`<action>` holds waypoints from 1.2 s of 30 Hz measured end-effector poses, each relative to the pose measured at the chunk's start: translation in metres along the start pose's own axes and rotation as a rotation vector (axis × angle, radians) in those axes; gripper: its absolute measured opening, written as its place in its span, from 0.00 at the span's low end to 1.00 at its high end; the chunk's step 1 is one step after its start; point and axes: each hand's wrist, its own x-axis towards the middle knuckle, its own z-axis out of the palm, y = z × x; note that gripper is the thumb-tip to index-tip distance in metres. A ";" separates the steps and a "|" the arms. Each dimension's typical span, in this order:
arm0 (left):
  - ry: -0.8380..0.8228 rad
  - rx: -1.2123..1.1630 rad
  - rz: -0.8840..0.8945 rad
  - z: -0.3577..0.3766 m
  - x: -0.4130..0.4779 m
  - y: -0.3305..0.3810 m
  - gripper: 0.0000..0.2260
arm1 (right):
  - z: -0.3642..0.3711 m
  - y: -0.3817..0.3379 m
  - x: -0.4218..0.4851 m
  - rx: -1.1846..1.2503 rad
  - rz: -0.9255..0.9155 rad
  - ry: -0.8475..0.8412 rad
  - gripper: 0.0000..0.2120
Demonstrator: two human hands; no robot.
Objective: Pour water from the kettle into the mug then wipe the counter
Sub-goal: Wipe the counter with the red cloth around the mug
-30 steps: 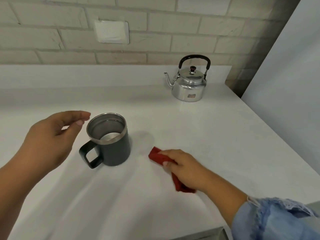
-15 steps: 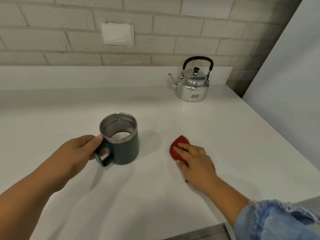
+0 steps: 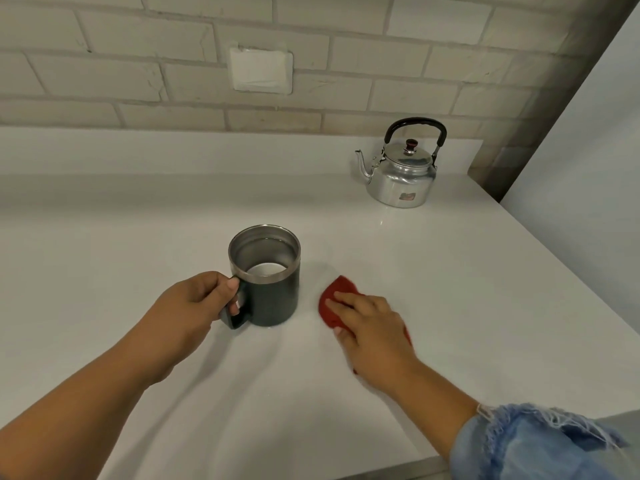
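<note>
The left hand (image 3: 194, 306) has its fingers (image 3: 231, 284) clenched round the mug (image 3: 268, 282) handle; the right hand (image 3: 372, 323) presses flat on the red cloth (image 3: 337, 294) just beside it. A wide sweep across the surface (image 3: 450, 271) could knock the mug and slop water; the kettle (image 3: 401, 168) stands well apart

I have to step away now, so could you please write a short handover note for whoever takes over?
Left hand: closed on the handle of the mug, which stands upright on the counter.
Right hand: flat on the red cloth, right of the mug.
Kettle: upright at the back right, untouched.
Done: apparently the pour, as the mug seems to hold water.
Left: finish wiping.
</note>
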 end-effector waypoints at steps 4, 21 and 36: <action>0.006 0.007 0.012 0.000 0.002 -0.002 0.17 | 0.002 -0.015 -0.003 0.073 -0.140 -0.120 0.21; 0.080 -0.038 -0.009 -0.045 -0.008 -0.028 0.13 | 0.001 -0.045 -0.016 0.127 -0.340 -0.257 0.21; 0.355 -0.003 -0.151 -0.125 -0.060 -0.080 0.10 | 0.028 -0.129 -0.030 0.042 -0.366 -0.320 0.23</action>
